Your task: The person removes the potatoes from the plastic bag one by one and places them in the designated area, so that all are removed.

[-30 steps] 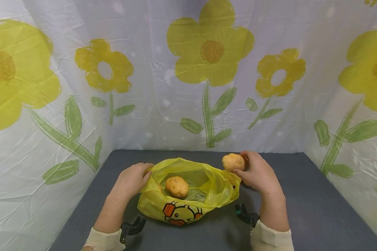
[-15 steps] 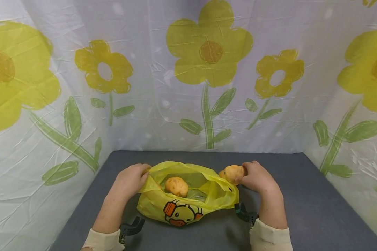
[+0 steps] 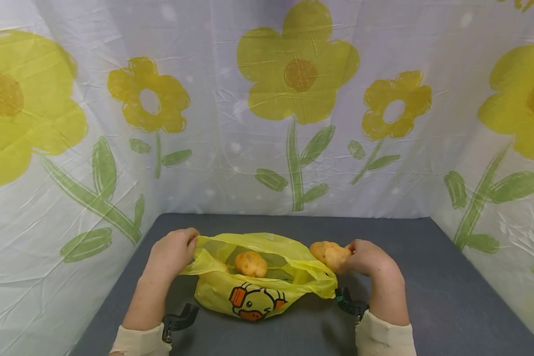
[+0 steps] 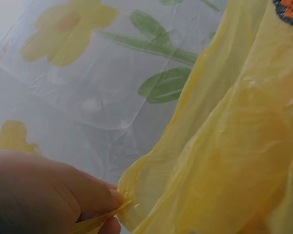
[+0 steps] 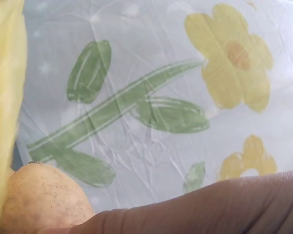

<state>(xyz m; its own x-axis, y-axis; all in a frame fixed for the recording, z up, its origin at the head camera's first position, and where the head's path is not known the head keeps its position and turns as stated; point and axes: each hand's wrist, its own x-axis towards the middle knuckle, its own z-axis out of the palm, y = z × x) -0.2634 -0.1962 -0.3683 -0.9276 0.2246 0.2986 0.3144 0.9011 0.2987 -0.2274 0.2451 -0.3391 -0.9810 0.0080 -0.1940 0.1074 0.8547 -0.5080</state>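
Note:
A yellow plastic bag (image 3: 267, 291) with a cartoon duck print lies on the dark table, its mouth gaping. Inside it a potato (image 3: 251, 264) shows, with part of a second one at its left. My left hand (image 3: 172, 251) pinches the bag's left edge; in the left wrist view the yellow film (image 4: 210, 185) stretches from thumb and fingers. At the bag's right side, my right hand (image 3: 374, 258) grips a potato (image 3: 338, 258), which in the right wrist view sits by the thumb. Another potato (image 3: 319, 248) lies against it, just behind the bag's right edge.
The dark grey table (image 3: 445, 296) extends on both sides of the bag. A white cloth with printed flowers (image 3: 213, 148) hangs behind and along both sides. Black camera mounts (image 3: 180, 319) stick out from both wrists.
My left hand has drawn the bag's edge leftward, stretching its mouth wider and flatter. My right hand has lowered its potato beside the other one near the bag.

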